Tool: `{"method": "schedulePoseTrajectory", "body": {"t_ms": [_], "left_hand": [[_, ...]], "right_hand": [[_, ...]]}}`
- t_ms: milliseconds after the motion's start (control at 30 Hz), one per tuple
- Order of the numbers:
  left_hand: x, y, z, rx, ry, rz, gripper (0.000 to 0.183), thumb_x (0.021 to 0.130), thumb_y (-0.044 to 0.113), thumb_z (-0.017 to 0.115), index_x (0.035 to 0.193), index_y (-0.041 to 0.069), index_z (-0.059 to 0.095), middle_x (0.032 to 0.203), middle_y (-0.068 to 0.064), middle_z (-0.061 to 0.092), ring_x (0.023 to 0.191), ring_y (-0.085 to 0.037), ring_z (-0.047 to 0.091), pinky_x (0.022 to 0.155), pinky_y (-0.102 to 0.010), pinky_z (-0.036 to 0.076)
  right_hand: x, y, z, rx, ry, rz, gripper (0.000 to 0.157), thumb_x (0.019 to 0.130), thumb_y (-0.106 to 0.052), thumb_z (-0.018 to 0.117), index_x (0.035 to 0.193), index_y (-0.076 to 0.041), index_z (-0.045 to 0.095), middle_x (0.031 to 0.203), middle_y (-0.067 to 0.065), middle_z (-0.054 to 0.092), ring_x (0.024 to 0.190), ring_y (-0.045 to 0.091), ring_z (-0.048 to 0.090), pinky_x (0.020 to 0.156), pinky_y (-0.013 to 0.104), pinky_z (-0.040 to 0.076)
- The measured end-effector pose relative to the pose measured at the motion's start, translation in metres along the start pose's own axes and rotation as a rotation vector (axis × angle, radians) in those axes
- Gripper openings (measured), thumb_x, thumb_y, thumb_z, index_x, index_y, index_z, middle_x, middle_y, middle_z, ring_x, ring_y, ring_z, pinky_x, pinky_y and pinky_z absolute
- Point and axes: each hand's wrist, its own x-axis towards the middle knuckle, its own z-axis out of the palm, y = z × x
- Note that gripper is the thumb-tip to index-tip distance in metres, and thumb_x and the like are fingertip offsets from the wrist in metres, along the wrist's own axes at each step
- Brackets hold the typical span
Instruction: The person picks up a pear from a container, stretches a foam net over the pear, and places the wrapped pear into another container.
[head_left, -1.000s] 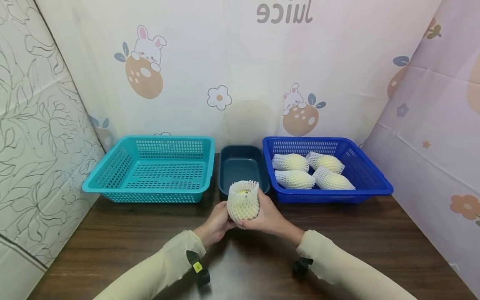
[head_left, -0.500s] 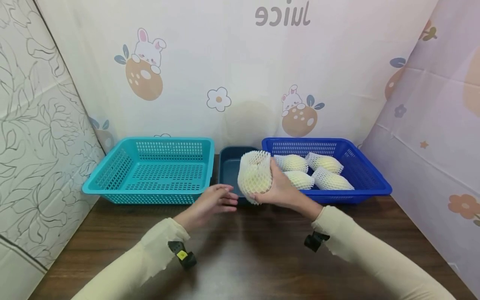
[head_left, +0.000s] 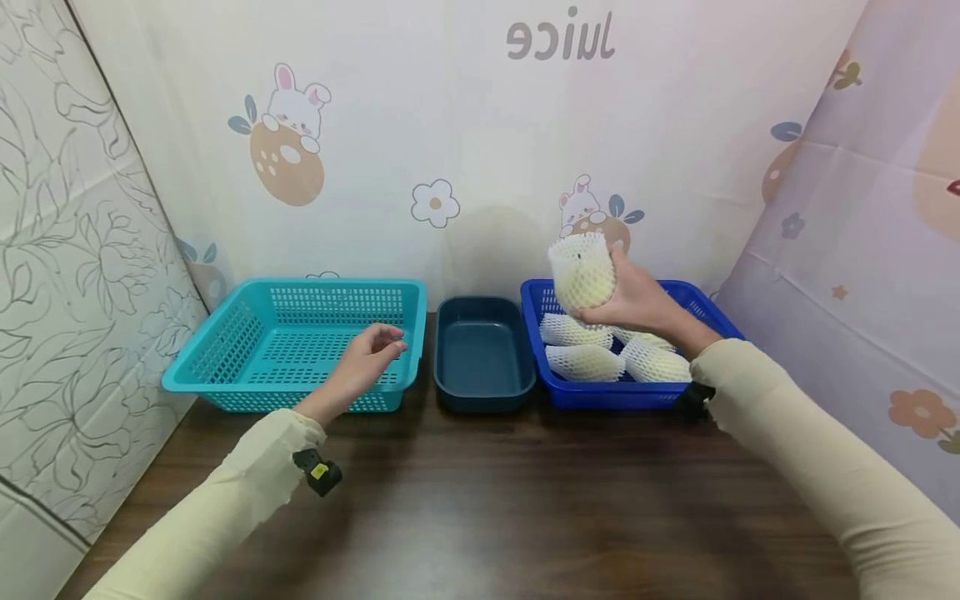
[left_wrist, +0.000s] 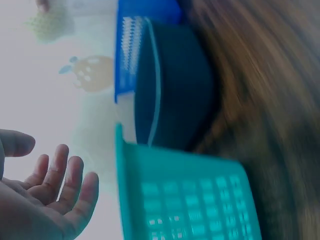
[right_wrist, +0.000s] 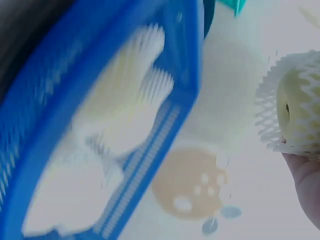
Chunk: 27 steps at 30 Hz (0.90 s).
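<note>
My right hand [head_left: 633, 292] grips a round, pale yellow-green fruit [head_left: 585, 279] in a white foam net, raised over the back left of the blue basket [head_left: 600, 393]. A dark spot marks the fruit [right_wrist: 295, 105] inside the net's open end in the right wrist view. Below it, several more net-wrapped fruits [head_left: 581, 363] lie in that basket, partly hidden by the hand. My left hand [head_left: 363, 362] hovers above the right part of the turquoise basket [head_left: 281, 390], fingers loosely bent, holding nothing. In the left wrist view the fingers [left_wrist: 72, 185] are spread apart.
Between the two baskets stands a dark blue-green tray [head_left: 486, 402] with nothing in it. All three containers line the back of the brown wooden table [head_left: 480, 500]. A printed curtain [head_left: 480, 125] hangs close behind them.
My left hand has let go of the fruit and moved left, over the turquoise basket. My right hand has carried the fruit up and right, from before the tray to above the blue basket.
</note>
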Motion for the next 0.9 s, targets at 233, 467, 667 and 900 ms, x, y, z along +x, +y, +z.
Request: {"method": "schedulePoseTrajectory", "body": {"t_ms": [233, 467, 667, 900], "left_hand": [[0.005, -0.021, 0.001, 0.408, 0.081, 0.110, 0.037, 0.098, 0.033, 0.052, 0.119, 0.002, 0.055, 0.110, -0.013, 0.060, 0.100, -0.028, 0.057, 0.082, -0.045, 0.047], [0.004, -0.037, 0.009, 0.691, 0.088, 0.139, 0.051, 0.094, 0.049, 0.052, 0.112, 0.002, 0.062, 0.097, -0.008, 0.065, 0.080, -0.021, 0.059, 0.063, -0.037, 0.050], [0.003, -0.049, 0.014, 0.846, 0.094, 0.223, 0.045, 0.095, 0.048, 0.051, 0.101, 0.006, 0.066, 0.082, -0.002, 0.063, 0.067, -0.017, 0.055, 0.056, -0.034, 0.045], [0.000, -0.054, 0.018, 0.911, 0.105, 0.246, 0.042, 0.097, 0.048, 0.047, 0.095, 0.010, 0.067, 0.084, -0.001, 0.064, 0.075, -0.021, 0.058, 0.067, -0.044, 0.046]], "right_hand": [[0.018, 0.028, -0.024, -0.096, 0.003, -0.120, 0.077, 0.062, -0.003, 0.086, 0.126, -0.002, 0.044, 0.100, 0.012, 0.055, 0.078, 0.024, 0.055, 0.062, 0.027, 0.049], [0.021, 0.057, -0.030, -0.214, -0.026, -0.015, 0.075, 0.061, -0.006, 0.086, 0.120, 0.005, 0.042, 0.099, 0.018, 0.051, 0.079, 0.030, 0.052, 0.060, 0.035, 0.049], [0.020, 0.084, -0.022, -0.291, -0.109, -0.026, 0.071, 0.060, -0.007, 0.085, 0.118, 0.007, 0.047, 0.100, 0.019, 0.052, 0.083, 0.031, 0.048, 0.065, 0.040, 0.045], [0.012, 0.102, -0.013, -0.370, -0.245, 0.120, 0.084, 0.064, -0.007, 0.081, 0.132, 0.010, 0.035, 0.122, 0.027, 0.038, 0.103, 0.039, 0.042, 0.086, 0.057, 0.040]]}}
